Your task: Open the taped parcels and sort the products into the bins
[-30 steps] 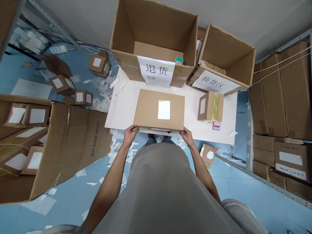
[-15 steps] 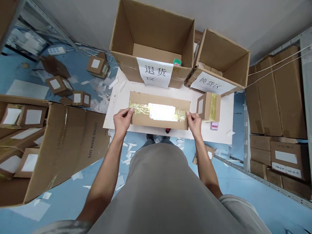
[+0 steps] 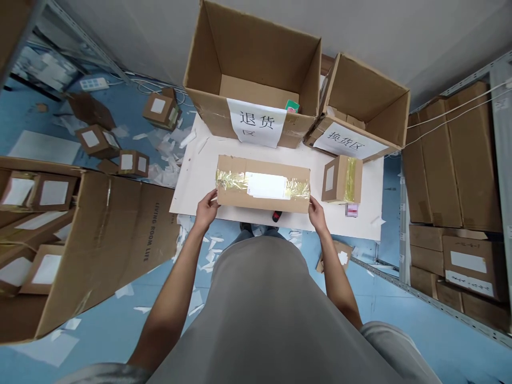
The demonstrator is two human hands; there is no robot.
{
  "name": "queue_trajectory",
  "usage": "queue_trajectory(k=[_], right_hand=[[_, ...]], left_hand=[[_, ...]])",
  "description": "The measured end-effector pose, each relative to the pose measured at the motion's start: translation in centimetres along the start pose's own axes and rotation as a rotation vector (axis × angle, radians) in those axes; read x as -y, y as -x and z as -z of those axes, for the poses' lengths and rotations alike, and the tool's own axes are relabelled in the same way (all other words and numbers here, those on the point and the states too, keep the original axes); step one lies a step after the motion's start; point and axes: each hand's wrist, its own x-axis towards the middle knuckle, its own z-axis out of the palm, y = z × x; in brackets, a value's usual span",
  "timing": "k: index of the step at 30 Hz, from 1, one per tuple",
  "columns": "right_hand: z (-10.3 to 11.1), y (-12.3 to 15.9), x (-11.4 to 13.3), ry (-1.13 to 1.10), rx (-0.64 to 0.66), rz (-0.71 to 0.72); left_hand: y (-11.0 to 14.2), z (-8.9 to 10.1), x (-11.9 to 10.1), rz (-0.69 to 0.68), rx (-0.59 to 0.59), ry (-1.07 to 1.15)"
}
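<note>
By the left hand (image 3: 207,209), at 8 o'clock, and the right hand (image 3: 317,214), at 4 o'clock, the short ends of a long cardboard carton (image 3: 240,199) are grasped, fingers being set against it near its lower corners. The carton is held at the middle of the clock, over a smooth white tabletop (image 3: 191,184); whether its underside is borne by the surface cannot be told. Its matt brown face is crossed lengthwise by crinkled, glossy yellowish tape (image 3: 232,181), and a rectangular white label (image 3: 266,186) is stuck at its centre. Just beyond the near edge, at 5 o'clock, a small black-and-red object (image 3: 277,216) is seen.

At 3 o'clock, a boxy brown parcel (image 3: 338,182) is banded with shiny yellow tape, and a pink-and-white card (image 3: 352,211) is partly covered by it. At 12 o'clock, a large open box (image 3: 260,56) is fronted by a white paper sheet (image 3: 258,134) — black characters are written on it — and, between 1 and 2 o'clock, a smaller open box (image 3: 384,114) is marked likewise. At 10 o'clock, the blue floor is strewn with torn paper scraps (image 3: 162,140).
</note>
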Motion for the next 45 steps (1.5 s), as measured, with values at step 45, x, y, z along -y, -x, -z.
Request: queue_trajectory(k=[45], right_hand=[[-3.3,3.0,-6.7,-0.034,0.025,-0.066]], left_hand=[[1.2,-1.1,5.2,0.085,0.134,-0.104]])
